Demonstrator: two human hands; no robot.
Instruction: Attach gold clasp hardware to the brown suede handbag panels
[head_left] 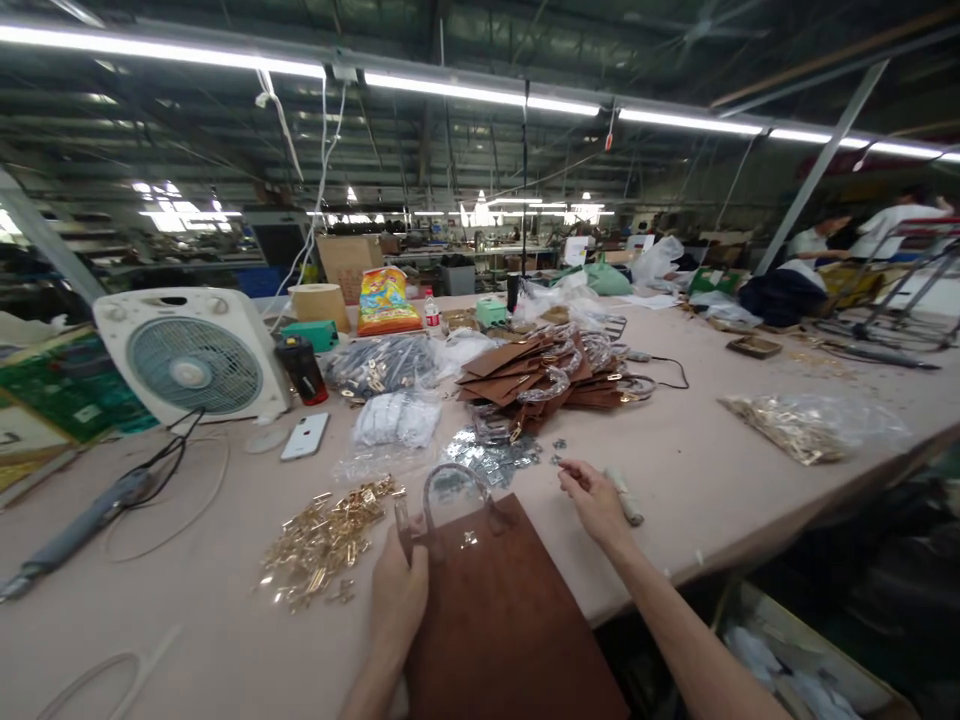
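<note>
My left hand [400, 590] grips the left edge of a brown leather bag panel [487, 600], thumb on its face. A braided-looking handle [444, 470] arches from the panel's top, with a small shiny metal fitting [469, 541] on the panel near it. A gold-coloured strip [401, 515] stands up by my left fingers; whether they hold it I cannot tell. My right hand [596, 505] hovers over the table right of the panel, fingertips pinched together near small silver metal pieces [556, 460]. What is between them is too small to make out. Flat silver plates [487, 458] lie behind the panel.
Gold hardware [326, 545] is heaped left of the panel. Stacked brown panels with handles [544, 375] lie behind. A fan [191, 360], phone [304, 437], grey corded tool [90, 525] and bag of metal parts [787, 425] are around. The table edge [720, 540] runs along the right.
</note>
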